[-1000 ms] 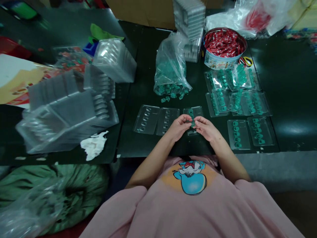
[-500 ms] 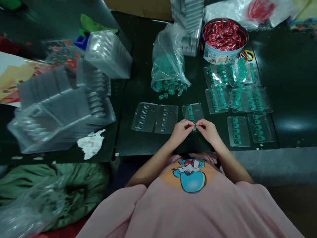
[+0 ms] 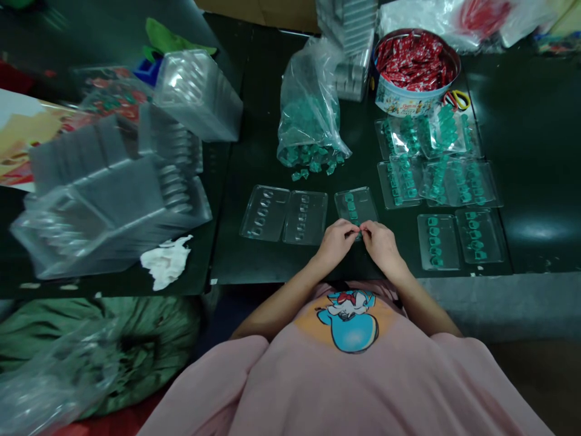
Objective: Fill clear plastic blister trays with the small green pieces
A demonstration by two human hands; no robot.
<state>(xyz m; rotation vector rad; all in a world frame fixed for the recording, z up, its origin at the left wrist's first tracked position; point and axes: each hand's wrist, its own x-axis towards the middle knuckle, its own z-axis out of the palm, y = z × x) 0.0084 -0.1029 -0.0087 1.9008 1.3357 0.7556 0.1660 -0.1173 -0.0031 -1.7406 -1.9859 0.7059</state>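
Observation:
A clear plastic blister tray [image 3: 368, 209] lies in front of me, with green translucent pieces [image 3: 349, 203] in a column of hollows. Over its near end, my left hand [image 3: 338, 241] and my right hand [image 3: 380, 241] meet, thumbs and forefingers pinched together. Whatever small thing sits between the fingertips is too small and covered to make out. Left of my hands lie two clear trays [image 3: 295, 218] with hollows that hold no green pieces. To the right, two more filled trays [image 3: 438, 242] lie side by side.
A plastic bag [image 3: 311, 103] of green pieces spills at its mouth. Behind the stacked filled trays [image 3: 403, 181] stand a round tin [image 3: 403, 100] of red packets and yellow-handled scissors [image 3: 462, 99]. Stacks of clear trays [image 3: 113, 200] and a crumpled white tissue [image 3: 167, 263] are at left.
My hands have shifted very slightly at the tray's near end, still pinched together. More of the tray's right side shows. The other things stay in place; the view has tilted a little.

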